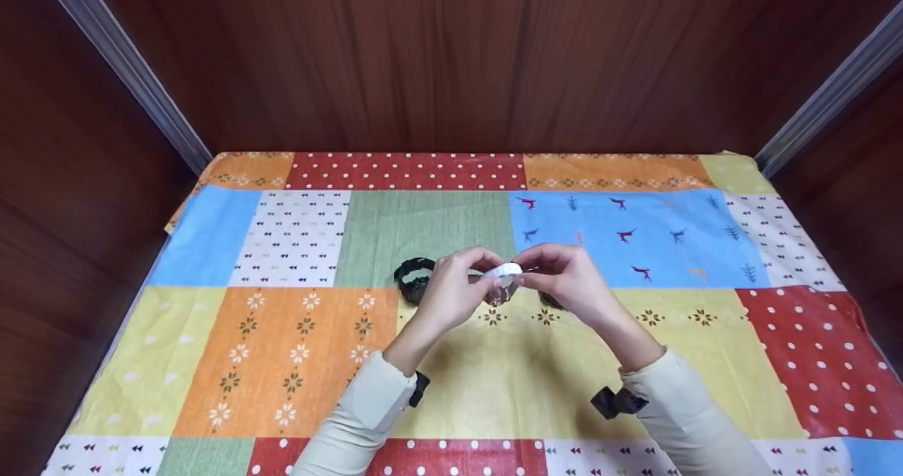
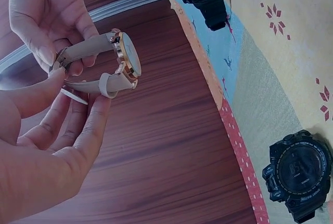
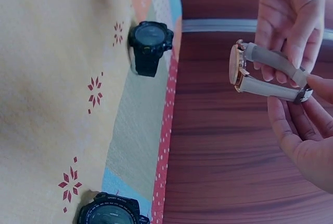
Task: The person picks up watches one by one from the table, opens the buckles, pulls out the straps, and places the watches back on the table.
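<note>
Between both hands, raised over the table, is a wristwatch (image 1: 505,271) with a pale strap and a rose-gold case. In the left wrist view its strap (image 2: 88,48) loops round toward the buckle, and a keeper loop (image 2: 108,84) sits near the case. My left hand (image 1: 455,285) pinches the strap at the buckle end between thumb and fingers. From the other side my right hand (image 1: 568,278) pinches the same end, its fingers close to the left ones. The watch face (image 3: 233,64) points away from the hands, toward the table.
A black sports watch (image 1: 414,281) lies on the cloth just left of my left hand. Another black watch (image 1: 550,300) is mostly hidden behind my right hand. Patchwork cloth (image 1: 282,363) covers the table; brown wooden panels (image 1: 451,60) stand behind and at both sides.
</note>
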{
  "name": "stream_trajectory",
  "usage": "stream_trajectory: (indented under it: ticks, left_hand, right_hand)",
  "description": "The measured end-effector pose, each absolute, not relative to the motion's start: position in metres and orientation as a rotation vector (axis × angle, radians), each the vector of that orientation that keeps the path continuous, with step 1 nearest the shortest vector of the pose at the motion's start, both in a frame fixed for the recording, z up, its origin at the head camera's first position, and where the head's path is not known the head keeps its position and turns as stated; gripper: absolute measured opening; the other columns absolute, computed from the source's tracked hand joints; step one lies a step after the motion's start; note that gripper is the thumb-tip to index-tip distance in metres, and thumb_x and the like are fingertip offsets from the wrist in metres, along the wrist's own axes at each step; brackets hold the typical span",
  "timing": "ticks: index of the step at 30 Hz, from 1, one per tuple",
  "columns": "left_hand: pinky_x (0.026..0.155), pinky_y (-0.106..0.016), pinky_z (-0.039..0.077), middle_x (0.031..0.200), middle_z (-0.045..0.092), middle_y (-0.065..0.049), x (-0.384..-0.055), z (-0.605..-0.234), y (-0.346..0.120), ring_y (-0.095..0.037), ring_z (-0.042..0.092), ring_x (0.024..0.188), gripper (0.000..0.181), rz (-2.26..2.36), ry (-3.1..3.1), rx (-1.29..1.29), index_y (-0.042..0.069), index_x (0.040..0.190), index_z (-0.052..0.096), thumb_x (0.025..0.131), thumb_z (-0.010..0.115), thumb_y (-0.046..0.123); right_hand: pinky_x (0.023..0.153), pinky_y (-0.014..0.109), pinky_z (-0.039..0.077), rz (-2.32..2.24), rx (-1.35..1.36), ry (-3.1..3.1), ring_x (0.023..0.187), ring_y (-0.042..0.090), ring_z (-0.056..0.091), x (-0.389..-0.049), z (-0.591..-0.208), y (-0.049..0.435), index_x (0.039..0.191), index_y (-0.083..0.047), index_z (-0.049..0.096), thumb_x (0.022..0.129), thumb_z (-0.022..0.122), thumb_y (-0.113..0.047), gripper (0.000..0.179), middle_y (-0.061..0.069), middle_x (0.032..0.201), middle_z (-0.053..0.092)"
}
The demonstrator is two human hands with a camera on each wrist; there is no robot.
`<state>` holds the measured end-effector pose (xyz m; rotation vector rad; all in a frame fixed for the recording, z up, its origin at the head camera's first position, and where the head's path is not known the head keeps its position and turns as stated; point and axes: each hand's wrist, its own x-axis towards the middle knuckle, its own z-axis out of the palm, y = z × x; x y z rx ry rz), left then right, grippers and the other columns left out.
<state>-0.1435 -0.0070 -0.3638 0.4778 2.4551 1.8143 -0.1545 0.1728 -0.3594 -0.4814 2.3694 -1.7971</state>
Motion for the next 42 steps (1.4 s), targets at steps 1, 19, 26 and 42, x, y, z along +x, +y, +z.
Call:
stream_trajectory:
  ticks: [1, 19, 26, 42]
  left_hand:
    - [0.062, -0.028, 0.054, 0.086, 0.062, -0.008, -0.1434, -0.3638, -0.0069, -0.025, 0.064, 0.07, 0.012, 1.817, 2.451, 0.477, -0.001, 0.094, 0.064, 0.083, 0.061, -0.005]
    - [0.07, -0.018, 0.05, 0.092, 0.065, -0.004, -0.1423, -0.3593, -0.0061, -0.014, 0.061, 0.084, 0.011, 1.64, 2.651, 0.503, 0.004, 0.094, 0.067, 0.083, 0.066, 0.008]
    - [0.07, -0.021, 0.049, 0.088, 0.065, -0.002, -0.1414, -0.3559, -0.0067, -0.014, 0.062, 0.082, 0.01, 1.566, 2.729, 0.531, 0.006, 0.091, 0.068, 0.083, 0.067, 0.009]
    - [0.071, -0.025, 0.048, 0.086, 0.065, 0.001, -0.1418, -0.3548, -0.0068, -0.013, 0.06, 0.082, 0.008, 1.526, 2.746, 0.547, 0.008, 0.09, 0.068, 0.082, 0.067, 0.011]
  right_hand:
    - [0.058, 0.019, 0.044, -1.796, -0.481, 2.375, 0.07, 0.011, 0.06, -0.1545, -0.3594, 0.1728, 0.094, 0.007, 0.066, 0.077, 0.07, 0.001, 0.019, 0.015, 0.085, 0.066]
    - [0.057, 0.018, 0.043, -1.748, -0.526, 2.429, 0.071, 0.015, 0.058, -0.1557, -0.358, 0.1703, 0.093, 0.005, 0.068, 0.077, 0.069, 0.001, 0.017, 0.014, 0.09, 0.064]
    - [0.065, 0.021, 0.049, -1.711, -0.561, 2.437, 0.075, 0.013, 0.061, -0.1556, -0.355, 0.1694, 0.094, 0.006, 0.067, 0.078, 0.067, 0.002, 0.017, 0.015, 0.091, 0.064]
    - [0.064, 0.021, 0.048, -1.703, -0.542, 2.477, 0.073, 0.013, 0.06, -0.1549, -0.3514, 0.1693, 0.089, 0.002, 0.071, 0.075, 0.072, -0.001, 0.014, 0.011, 0.086, 0.065]
